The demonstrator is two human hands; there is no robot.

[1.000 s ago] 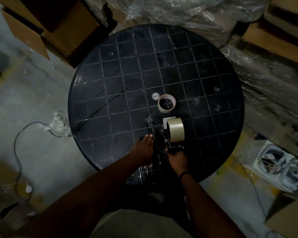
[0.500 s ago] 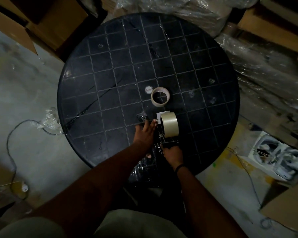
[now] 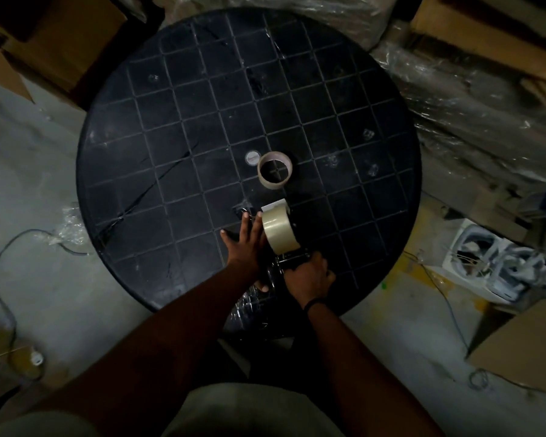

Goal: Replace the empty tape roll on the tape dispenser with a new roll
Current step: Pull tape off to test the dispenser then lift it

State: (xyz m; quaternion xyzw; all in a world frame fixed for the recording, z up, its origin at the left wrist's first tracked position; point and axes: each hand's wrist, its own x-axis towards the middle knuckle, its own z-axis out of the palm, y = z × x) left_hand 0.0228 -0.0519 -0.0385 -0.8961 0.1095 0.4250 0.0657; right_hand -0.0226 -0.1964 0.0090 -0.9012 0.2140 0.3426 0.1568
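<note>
A full roll of pale tape (image 3: 279, 230) stands on edge on the black tape dispenser (image 3: 292, 258), near the front of the round black table (image 3: 171, 127). My left hand (image 3: 245, 244) lies flat against the roll's left side, fingers spread and stretched forward. My right hand (image 3: 308, 275) is closed around the dispenser's handle just below the roll. The empty cardboard core (image 3: 275, 170) lies flat on the table a little beyond the roll.
A small round white cap (image 3: 252, 158) sits left of the core. Cardboard boxes (image 3: 54, 36) and plastic-wrapped bundles (image 3: 473, 115) ring the table's far side. A cable (image 3: 4, 279) lies on the floor at left, white fan housings (image 3: 498, 266) at right.
My left hand has slid forward from beside the handle up along the left side of the roll. My right hand has kept its hold on the handle. The camera has moved closer.
</note>
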